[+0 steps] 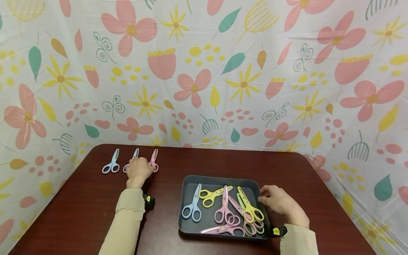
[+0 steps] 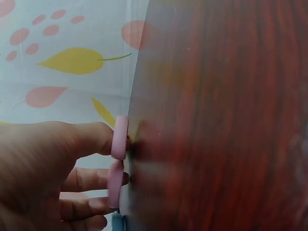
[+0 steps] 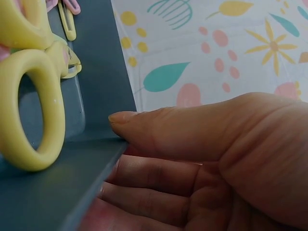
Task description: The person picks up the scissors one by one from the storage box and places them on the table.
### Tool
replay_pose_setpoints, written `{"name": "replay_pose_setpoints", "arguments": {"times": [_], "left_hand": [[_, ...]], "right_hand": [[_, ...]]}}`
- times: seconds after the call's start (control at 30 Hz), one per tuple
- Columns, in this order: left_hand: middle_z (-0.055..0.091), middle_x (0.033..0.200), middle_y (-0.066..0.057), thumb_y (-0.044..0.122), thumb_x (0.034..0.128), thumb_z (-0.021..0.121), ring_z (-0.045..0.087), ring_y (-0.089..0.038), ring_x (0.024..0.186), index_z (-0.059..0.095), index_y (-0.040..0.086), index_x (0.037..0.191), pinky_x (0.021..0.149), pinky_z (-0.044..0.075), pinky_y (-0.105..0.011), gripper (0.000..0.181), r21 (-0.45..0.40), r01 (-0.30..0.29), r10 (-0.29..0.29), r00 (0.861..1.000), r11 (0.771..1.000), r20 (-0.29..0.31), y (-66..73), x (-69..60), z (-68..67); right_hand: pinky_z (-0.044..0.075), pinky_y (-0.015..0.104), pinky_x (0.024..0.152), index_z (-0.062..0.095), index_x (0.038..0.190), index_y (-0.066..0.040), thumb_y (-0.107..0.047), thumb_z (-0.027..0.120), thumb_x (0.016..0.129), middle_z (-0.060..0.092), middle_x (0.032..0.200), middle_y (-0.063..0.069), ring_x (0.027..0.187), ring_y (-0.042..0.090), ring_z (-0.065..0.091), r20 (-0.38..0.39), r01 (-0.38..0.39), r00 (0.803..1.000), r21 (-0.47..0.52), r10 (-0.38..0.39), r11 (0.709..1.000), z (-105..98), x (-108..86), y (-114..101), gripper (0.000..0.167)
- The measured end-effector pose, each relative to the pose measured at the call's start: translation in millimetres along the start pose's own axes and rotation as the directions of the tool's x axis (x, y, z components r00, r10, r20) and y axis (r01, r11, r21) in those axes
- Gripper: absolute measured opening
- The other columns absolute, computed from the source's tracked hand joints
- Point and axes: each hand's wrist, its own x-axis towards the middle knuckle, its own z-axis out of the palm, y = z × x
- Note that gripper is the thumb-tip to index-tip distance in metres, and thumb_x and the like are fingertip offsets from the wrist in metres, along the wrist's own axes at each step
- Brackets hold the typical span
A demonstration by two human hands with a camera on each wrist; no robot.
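Observation:
In the head view my left hand [image 1: 139, 170] is at the far left of the table, with its thumb and fingers on the handle loops of pink scissors [image 1: 154, 157]. The left wrist view shows the thumb at one pink loop [image 2: 120, 137] and fingertips at the other. Partly hidden behind that hand lie blue scissors [image 1: 135, 153]. Another blue pair of scissors [image 1: 111, 163] lies farther left. My right hand [image 1: 282, 200] grips the right wall of a dark grey tray [image 1: 223, 178], thumb over the rim and fingers outside, as the right wrist view shows.
Inside the tray are blue scissors [image 1: 193, 205], yellow scissors [image 1: 208, 196] and several more pairs, pink, yellow and green, overlapping towards its right side. The tray stands on a dark red-brown table [image 1: 172, 159]. A flower-patterned curtain [image 1: 204, 81] hangs behind the table edge.

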Motion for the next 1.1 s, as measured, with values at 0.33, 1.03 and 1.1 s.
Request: {"name": "replay_pose_setpoints", "arguments": {"times": [0.33, 1.03, 1.1], "left_hand": [[0.06, 0.1, -0.026, 0.033, 0.0866, 0.067, 0.051, -0.047, 0.104, 0.058, 0.008, 0.07, 0.078, 0.041, -0.061, 0.031, -0.016, 0.005, -0.004, 1.0, 1.0, 0.027, 0.3, 0.5, 1.1], [0.059, 0.1, -0.029, 0.033, 0.0875, 0.068, 0.05, -0.048, 0.102, 0.066, 0.0, 0.086, 0.077, 0.041, -0.063, 0.034, 0.028, -0.002, 0.001, 1.0, 1.0, 0.016, 6.6, -4.6, -6.3], [0.059, 0.1, -0.031, 0.032, 0.0879, 0.068, 0.05, -0.048, 0.102, 0.067, -0.003, 0.092, 0.077, 0.041, -0.063, 0.035, 0.04, -0.007, 0.007, 1.0, 0.999, 0.0, 7.9, -5.2, -8.0]], "right_hand": [[0.055, 0.041, 0.067, 0.059, 0.114, 0.008, -0.006, 0.064, 0.09, 0.066, 0.094, 0.012, 0.074, 0.023, 0.066, 0.013, -0.018, 1.0, 0.009, 0.018, 1.0, -2.0, 0.2, -0.7, 0.028], [0.055, 0.038, 0.064, 0.061, 0.111, 0.004, -0.004, 0.064, 0.091, 0.065, 0.088, 0.008, 0.071, 0.02, 0.062, -0.021, 0.0, 1.0, -0.001, 0.0, 1.0, 1.8, 0.8, 1.0, 0.022], [0.055, 0.038, 0.064, 0.061, 0.111, 0.005, -0.004, 0.064, 0.091, 0.065, 0.089, 0.008, 0.071, 0.02, 0.062, -0.021, 0.0, 1.0, -0.002, -0.001, 1.0, 2.0, 0.9, 0.6, 0.022]]}}
